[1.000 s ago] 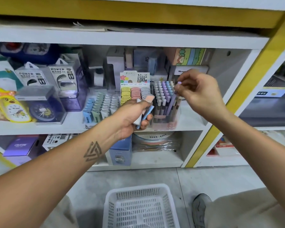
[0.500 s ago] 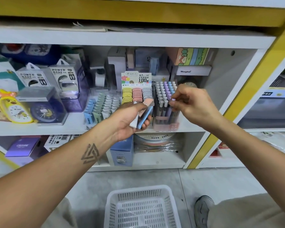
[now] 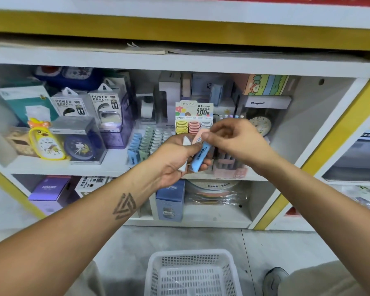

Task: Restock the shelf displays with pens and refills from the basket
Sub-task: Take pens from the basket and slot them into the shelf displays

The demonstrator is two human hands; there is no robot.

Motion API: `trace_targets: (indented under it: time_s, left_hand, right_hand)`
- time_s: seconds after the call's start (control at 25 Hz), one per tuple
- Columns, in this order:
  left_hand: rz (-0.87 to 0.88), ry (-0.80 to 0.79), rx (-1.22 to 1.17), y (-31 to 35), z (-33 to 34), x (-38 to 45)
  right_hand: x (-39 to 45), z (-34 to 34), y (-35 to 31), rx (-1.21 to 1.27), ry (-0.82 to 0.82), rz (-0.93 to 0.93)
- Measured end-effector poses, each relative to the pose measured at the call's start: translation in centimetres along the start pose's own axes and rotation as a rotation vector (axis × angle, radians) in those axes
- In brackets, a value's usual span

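Left hand [image 3: 175,159]: grip clamped round a small bunch of refill cases, white [image 3: 185,153], pink [image 3: 199,136] and blue [image 3: 201,155], fanned upward out of the fist. Right hand [image 3: 237,142]: thumb and forefinger pinched together on the top end of the pink case, just right of the left grip and touching the bunch. Judged: drawing one case out for placement.

Directly behind both grips: refill display [image 3: 193,119] with yellow, pink and grey rows under a "0.7 / 100" header card. Just right of it, mostly hidden by the right hand, pen stand [image 3: 229,163] with pastel caps showing above the knuckles. Left of the left grip, rows of blue and green cases [image 3: 146,143] standing on the shelf [image 3: 51,165].

Well below the grips, on the floor: basket [image 3: 192,272], white, perforated; visible part shows no stock inside, near end cut off by frame edge.

Progress, as judged: late stage. Basket apparently emptied; remaining stock seems to be the few cases in the left grip. Pen stand looks well filled, though fill level hidden by the hand. Left to do: slot pink case into its colour row, then blue and white into theirs. Whether the rows have free slots: cannot tell, motion blur.
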State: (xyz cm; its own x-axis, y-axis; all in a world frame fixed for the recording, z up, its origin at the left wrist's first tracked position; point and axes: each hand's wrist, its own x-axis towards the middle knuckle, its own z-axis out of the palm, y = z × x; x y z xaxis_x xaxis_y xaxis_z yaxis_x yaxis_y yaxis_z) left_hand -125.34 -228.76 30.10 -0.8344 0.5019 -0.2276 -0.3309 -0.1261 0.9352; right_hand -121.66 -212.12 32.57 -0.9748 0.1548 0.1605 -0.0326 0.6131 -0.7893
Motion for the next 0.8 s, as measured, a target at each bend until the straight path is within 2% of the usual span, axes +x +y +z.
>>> trace_targets:
  time_s: [0.16,0.36,0.44,0.52,0.6,0.8]
  left_hand:
    - [0.053,0.033,-0.038,0.7,-1.6,-0.5]
    - [-0.034,0.108,-0.077,1.8,-4.5,-1.5]
    - [-0.073,0.150,-0.086,2.3,-5.7,-2.0]
    - [-0.062,0.202,-0.100,3.0,-6.7,-2.2]
    - [-0.035,0.247,-0.090,3.6,-7.6,-2.3]
    - [0.038,0.317,0.177,4.0,-9.7,-1.9]
  right_hand:
    - [0.9,1.3,-1.6,0.244,-0.110,0.085]
    - [1.7,2.5,-3.2,0.499,-0.013,0.100]
    - [2.1,3.2,-3.8,0.534,-0.039,0.087]
    - [2.7,4.0,-4.1,0.513,-0.073,0.079]
    - [3.2,4.8,-4.3,0.387,-0.087,0.050]
    - [3.4,7.3,-4.4,0.008,-0.185,-0.085]
